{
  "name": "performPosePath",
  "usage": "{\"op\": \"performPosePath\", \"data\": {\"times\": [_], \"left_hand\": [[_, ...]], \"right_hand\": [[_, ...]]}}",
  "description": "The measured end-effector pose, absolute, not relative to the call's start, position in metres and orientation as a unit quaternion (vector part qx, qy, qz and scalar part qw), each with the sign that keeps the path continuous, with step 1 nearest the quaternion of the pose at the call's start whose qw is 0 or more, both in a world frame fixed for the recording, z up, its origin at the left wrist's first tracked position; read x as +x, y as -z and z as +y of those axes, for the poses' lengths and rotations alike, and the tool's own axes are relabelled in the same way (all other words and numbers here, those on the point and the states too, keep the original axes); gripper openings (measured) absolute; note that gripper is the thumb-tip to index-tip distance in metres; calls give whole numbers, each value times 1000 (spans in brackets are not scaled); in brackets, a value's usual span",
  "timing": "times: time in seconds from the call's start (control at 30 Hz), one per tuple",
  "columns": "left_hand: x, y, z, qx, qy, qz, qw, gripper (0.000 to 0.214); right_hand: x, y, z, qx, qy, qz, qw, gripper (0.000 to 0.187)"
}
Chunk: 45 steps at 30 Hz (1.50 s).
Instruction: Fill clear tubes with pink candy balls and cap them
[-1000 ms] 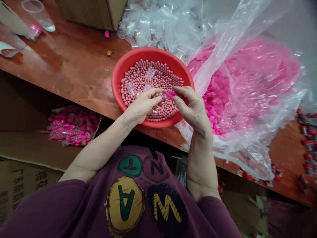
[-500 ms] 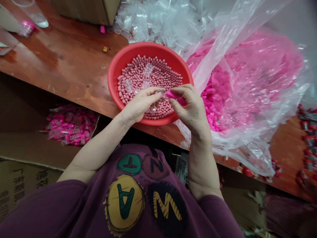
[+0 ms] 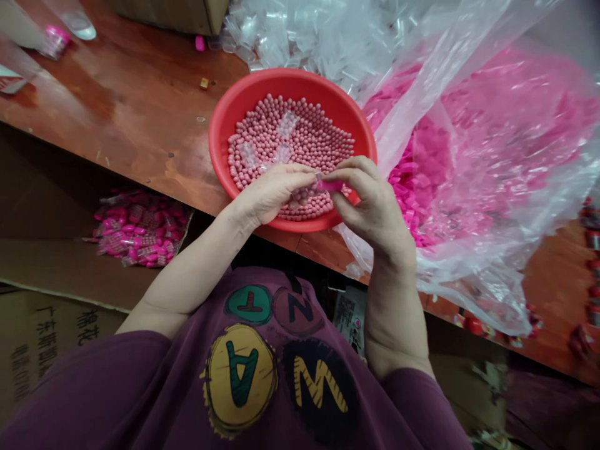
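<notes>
Between four and five o'clock from the middle of the red bowl (image 3: 291,77), above its beads (image 3: 309,134), the left hand's (image 3: 275,192) grip pinched a mostly hidden clear tube (image 3: 318,176). The right hand's (image 3: 370,201) grip held a pink cap (image 3: 331,185) at its end; whether they touched, I couldn't tell. The step looked like bringing cap and tube together; the next move seemed to call for aligned ends and steady pressure.

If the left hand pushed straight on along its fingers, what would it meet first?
Probably the pink piece held in the right hand; any gap before it is hard to judge.
</notes>
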State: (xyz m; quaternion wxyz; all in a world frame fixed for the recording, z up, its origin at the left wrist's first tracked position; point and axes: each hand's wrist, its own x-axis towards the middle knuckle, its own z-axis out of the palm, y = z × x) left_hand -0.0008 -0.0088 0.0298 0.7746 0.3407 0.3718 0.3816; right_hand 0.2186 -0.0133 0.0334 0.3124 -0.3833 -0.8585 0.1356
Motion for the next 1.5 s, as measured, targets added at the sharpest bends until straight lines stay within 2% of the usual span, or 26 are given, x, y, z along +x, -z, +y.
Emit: {"op": "performPosePath", "data": {"times": [0.13,0.23,0.3,0.43,0.57,0.73,1.0,1.13,1.27,1.4,1.5], "left_hand": [[0,-31,-8,310,-387,380,781,14],[2,-23,-3,277,-415,389,774,15],[2,-17,0,275,-427,374,776,17],[2,-9,2,265,-446,338,785,10],[4,-9,-1,257,-461,333,781,5],[6,-13,-4,274,-481,356,753,11],[6,-13,-8,331,-475,330,746,15],[10,-8,-11,400,-513,356,671,15],[13,-3,-12,447,-526,395,606,13],[10,-3,-11,416,-521,374,645,6],[9,-5,-10,373,-529,349,678,6]], "right_hand": [[228,-43,-15,-394,-148,-853,310,35],[230,-37,-12,-454,-149,-820,315,25],[224,-28,-8,-492,-147,-781,356,20],[201,-15,-3,-497,-150,-735,437,22],[181,-15,-6,-447,-152,-767,434,27],[175,-20,-10,-462,-156,-741,462,24],[188,-27,-12,-462,-258,-716,455,20],[183,-17,-15,-437,-192,-744,468,19],[181,-13,-19,-435,-148,-768,447,21],[193,-16,-20,-415,-181,-783,427,22],[198,-2,-14,-438,-221,-733,471,32]]}}
